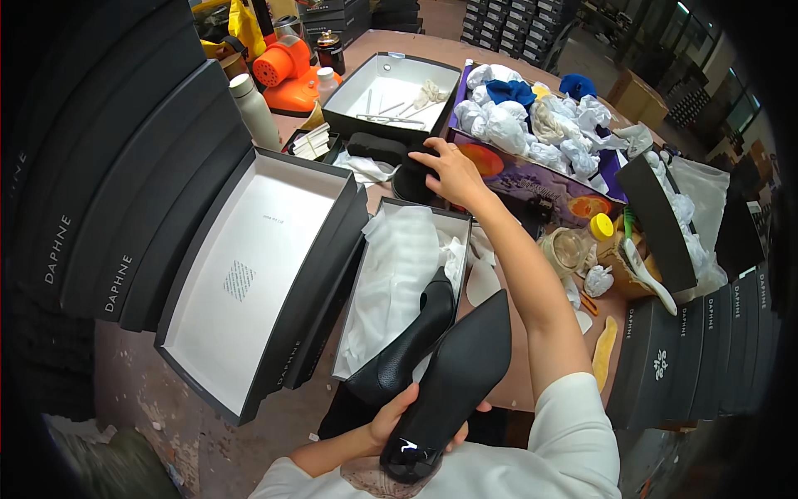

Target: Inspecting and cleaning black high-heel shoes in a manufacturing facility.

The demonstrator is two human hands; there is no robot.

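The open shoe box (378,274) lined with white tissue holds one black heeled shoe (407,341), its toe hidden. Below the box, the left hand (399,416) grasps a black pointed shoe (453,382). Beyond it, the outstretched right hand (453,170) grips a dark pad (411,179), partly covered.

Heel of the black shoe (453,374) behind the left hand (397,416); right palm (453,173) unseen.

A shoe packing workshop: stacked black shoeboxes (116,166), an open tissue-lined box (399,283) and a bin of tissue wads (532,125).
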